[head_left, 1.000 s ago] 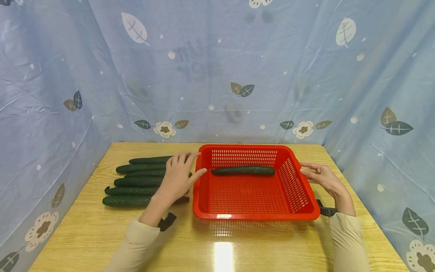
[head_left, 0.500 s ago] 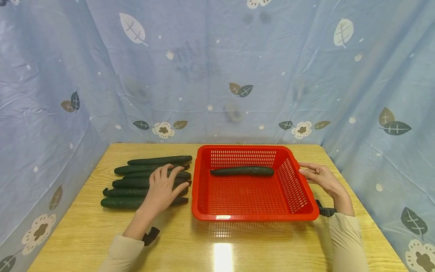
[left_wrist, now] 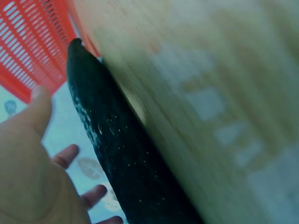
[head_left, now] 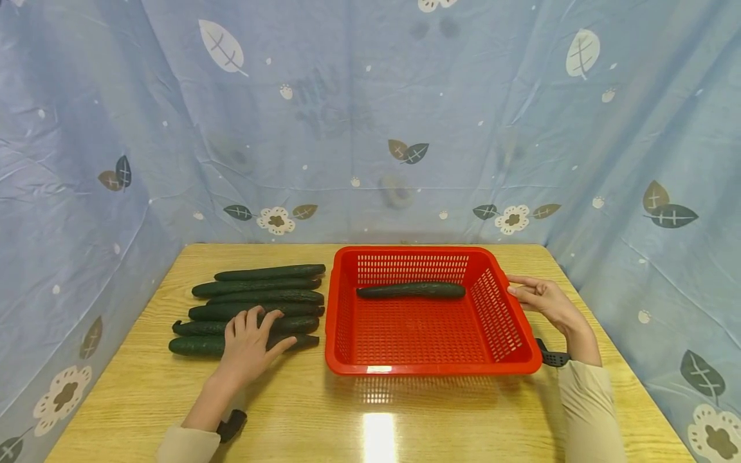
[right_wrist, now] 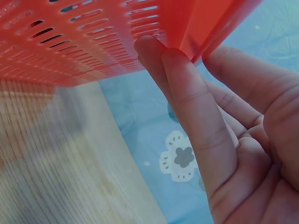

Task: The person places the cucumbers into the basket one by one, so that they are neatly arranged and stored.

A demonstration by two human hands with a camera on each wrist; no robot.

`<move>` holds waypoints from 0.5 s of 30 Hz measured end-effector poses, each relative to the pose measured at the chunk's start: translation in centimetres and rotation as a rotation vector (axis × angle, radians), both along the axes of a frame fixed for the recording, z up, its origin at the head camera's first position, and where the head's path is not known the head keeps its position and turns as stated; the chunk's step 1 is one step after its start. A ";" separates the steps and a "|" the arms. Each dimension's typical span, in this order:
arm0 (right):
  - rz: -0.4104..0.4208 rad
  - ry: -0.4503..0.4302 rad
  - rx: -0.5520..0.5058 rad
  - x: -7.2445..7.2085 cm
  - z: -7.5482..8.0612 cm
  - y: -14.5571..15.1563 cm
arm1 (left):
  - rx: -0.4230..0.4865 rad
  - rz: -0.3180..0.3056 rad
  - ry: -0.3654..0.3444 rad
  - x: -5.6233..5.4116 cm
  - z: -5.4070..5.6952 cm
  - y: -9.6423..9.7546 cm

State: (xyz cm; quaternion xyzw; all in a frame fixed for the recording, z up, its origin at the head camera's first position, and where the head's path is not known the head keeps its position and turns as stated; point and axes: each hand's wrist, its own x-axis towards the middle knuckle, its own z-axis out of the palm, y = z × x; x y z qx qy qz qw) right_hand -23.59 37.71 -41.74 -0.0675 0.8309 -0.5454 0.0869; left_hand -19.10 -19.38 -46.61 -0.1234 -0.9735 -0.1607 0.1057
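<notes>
Several long dark green cucumbers (head_left: pixel 260 296) lie side by side on the left of the table. My left hand (head_left: pixel 249 344) is over the front ones, fingers spread and slightly bent, with nothing gripped. In the left wrist view the nearest cucumber (left_wrist: pixel 126 144) runs past the thumb and fingertips, its far end toward the basket. A red plastic basket (head_left: pixel 434 369) with slotted walls stands to the right, with one cucumber (head_left: pixel 411 290) along its back wall. My right hand (head_left: pixel 550 305) pinches the basket's right rim, fingers under the lip and thumb outside, as the right wrist view shows.
The wooden table (head_left: pixel 289 418) is bounded by a blue patterned curtain (head_left: pixel 359 128) at the back and both sides. Black straps (head_left: pixel 233 424) show at both wrists. The basket's left wall is close to the cucumbers' right ends.
My left hand has moved from the basket's left rim leftward and toward me, over the front cucumbers, uncovering the back ones. My right hand stays at the rim.
</notes>
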 end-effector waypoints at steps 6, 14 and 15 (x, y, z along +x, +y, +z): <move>0.003 -0.010 0.001 0.0 -0.1 0.0 | 0.001 0.054 -0.083 0.8 -0.2 -2.0; 0.008 -0.021 0.009 0.0 0.1 0.1 | -0.054 0.090 -0.126 1.3 0.0 -3.7; 0.008 -0.022 0.010 0.0 0.0 0.0 | -0.061 0.093 -0.127 1.3 -0.1 -3.8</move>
